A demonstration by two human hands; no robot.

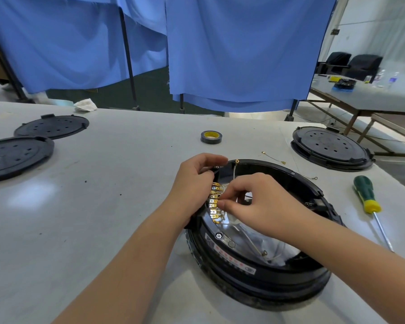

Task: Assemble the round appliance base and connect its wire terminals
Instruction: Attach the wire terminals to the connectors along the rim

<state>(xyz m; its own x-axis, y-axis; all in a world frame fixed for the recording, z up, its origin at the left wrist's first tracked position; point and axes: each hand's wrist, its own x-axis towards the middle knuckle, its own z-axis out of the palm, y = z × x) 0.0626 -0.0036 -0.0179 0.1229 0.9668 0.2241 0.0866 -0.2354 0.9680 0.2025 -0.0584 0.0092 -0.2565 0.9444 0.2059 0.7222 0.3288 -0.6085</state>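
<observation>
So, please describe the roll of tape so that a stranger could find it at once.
Start at the open round black base under the hands. Look past its far rim, across the bare grey table towards the blue curtain. The tape roll lies flat there alone: a small dark ring with a yellow core, far smaller than the black discs around.

At the centre we see a round black plastic appliance base [262, 274] with a shiny silver lining inside, a row of gold-coloured metal terminals [214, 202] at its nine o'clock, and a white label with red marks [232, 259] on the rim at six o'clock. It sits on a pale grey surface [103, 183] flecked with small dark specks. At three o'clock we find a screwdriver with a dark green and yellow handle [366, 195]. At twelve o'clock lies a black tape roll with a yellow core [211, 137]. We see black perforated discs [52, 126] at ten o'clock, and plain blue cloth curtains [243, 50] behind.
</observation>
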